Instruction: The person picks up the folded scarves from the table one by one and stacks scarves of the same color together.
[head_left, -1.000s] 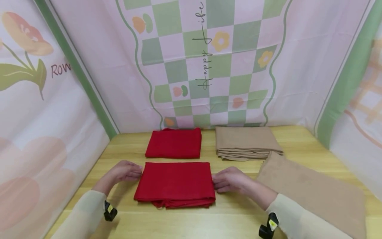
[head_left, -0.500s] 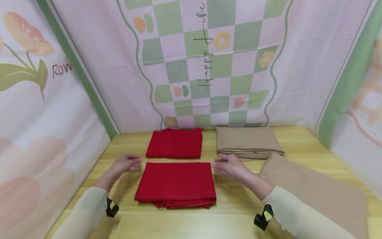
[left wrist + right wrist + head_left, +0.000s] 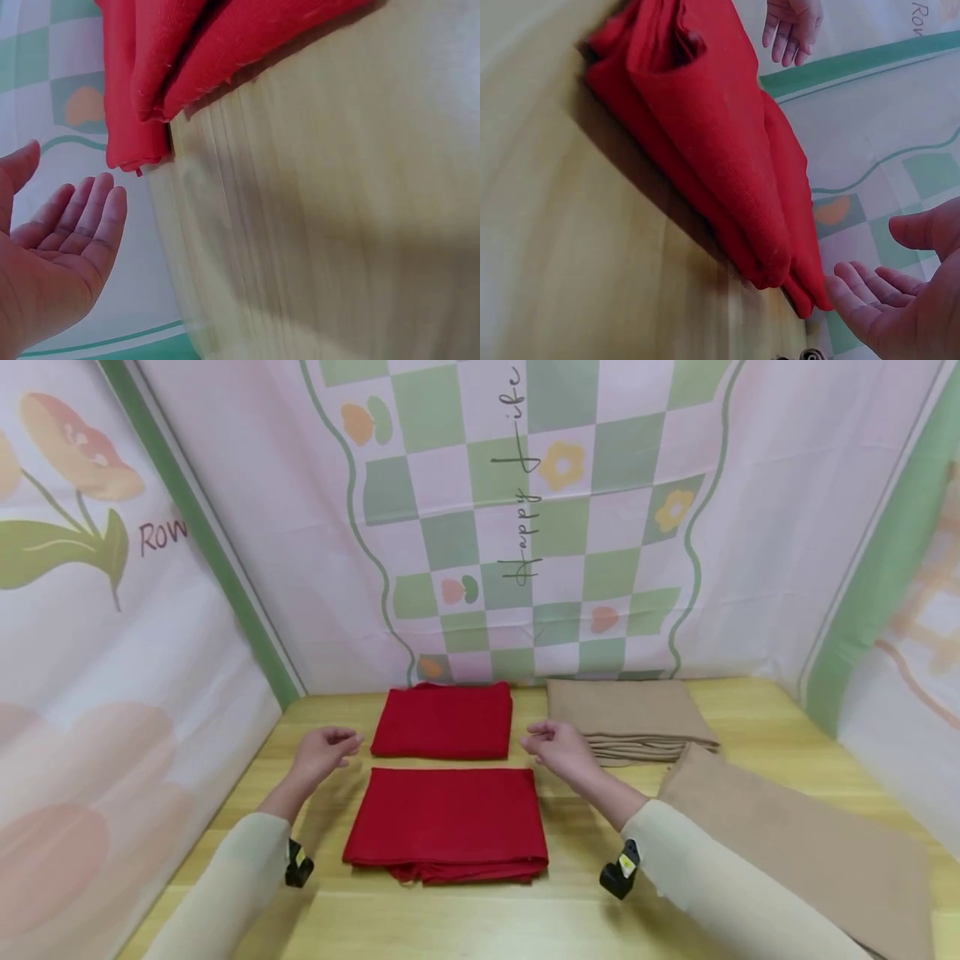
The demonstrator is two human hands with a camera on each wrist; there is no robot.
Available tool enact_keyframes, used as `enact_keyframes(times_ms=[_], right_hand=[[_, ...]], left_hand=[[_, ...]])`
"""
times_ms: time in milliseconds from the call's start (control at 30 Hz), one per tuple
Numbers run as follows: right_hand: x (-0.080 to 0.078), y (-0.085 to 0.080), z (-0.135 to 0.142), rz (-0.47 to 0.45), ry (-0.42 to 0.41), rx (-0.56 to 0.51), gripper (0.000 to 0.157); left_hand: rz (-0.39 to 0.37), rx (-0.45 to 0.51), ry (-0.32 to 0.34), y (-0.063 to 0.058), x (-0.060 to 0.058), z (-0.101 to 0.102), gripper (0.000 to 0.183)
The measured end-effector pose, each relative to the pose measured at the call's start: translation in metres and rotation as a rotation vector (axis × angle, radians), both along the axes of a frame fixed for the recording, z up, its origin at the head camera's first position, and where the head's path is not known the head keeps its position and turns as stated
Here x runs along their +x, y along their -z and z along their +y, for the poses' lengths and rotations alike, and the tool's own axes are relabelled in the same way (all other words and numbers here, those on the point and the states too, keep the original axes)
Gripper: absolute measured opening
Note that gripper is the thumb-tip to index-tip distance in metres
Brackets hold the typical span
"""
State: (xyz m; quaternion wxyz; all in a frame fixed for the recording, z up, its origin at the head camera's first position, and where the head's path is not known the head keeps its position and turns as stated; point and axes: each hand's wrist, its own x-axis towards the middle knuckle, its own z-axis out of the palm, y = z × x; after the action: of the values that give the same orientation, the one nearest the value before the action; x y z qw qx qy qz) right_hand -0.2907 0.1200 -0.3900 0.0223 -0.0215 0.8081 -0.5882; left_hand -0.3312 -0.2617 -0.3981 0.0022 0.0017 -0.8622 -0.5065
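Observation:
Two folded red cloths lie on the table one behind the other, the near red cloth (image 3: pixel 447 814) and the far red cloth (image 3: pixel 444 720). My left hand (image 3: pixel 322 758) is raised off their left side, fingers relaxed, holding nothing. On the opposite side my right hand (image 3: pixel 564 752) hovers between the far red cloth and a folded beige cloth (image 3: pixel 626 706), overlapping the beige one in the head view. Palm and slightly bent fingers of the left hand (image 3: pixel 67 251) show in the left wrist view. Layered folds of the near red cloth (image 3: pixel 705 142) fill the right wrist view's middle.
A larger beige cloth (image 3: pixel 798 847) lies aslant at the right of the wooden table (image 3: pixel 420 922), under the right sleeve in the head view. A printed curtain (image 3: pixel 517 527) rises behind the table's back edge, with more printed fabric on both sides.
Both hands have left the near red cloth's side edges, rising and moving toward the back, level with the far red cloth. The cloths lie as before; the head view has shifted slightly.

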Motion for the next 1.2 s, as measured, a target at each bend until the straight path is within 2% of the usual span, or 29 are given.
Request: enact_keyframes(times_ms=[133, 333, 600, 833, 1200], right_hand=[[-0.01, -0.001, -0.006, 0.008, 0.0, 0.003, 0.038], [-0.027, 0.005, -0.014, 0.039, 0.016, 0.103, 0.04], [-0.049, 0.016, -0.016, 0.055, 0.049, 0.186, 0.046], [-0.066, 0.022, -0.018, 0.02, 0.069, 0.187, 0.052], [-0.077, 0.029, -0.023, -0.006, 0.088, 0.208, 0.049]], left_hand=[[0.038, -0.035, -0.008, 0.001, -0.01, 0.006, 0.044], [0.077, -0.077, -0.024, 0.002, -0.02, 0.011, 0.042], [0.071, -0.226, -0.017, 0.005, -0.034, 0.013, 0.048], [0.014, -0.228, 0.019, 0.008, -0.043, 0.019, 0.05], [0.023, -0.279, 0.02, 0.013, -0.051, 0.025, 0.051]])
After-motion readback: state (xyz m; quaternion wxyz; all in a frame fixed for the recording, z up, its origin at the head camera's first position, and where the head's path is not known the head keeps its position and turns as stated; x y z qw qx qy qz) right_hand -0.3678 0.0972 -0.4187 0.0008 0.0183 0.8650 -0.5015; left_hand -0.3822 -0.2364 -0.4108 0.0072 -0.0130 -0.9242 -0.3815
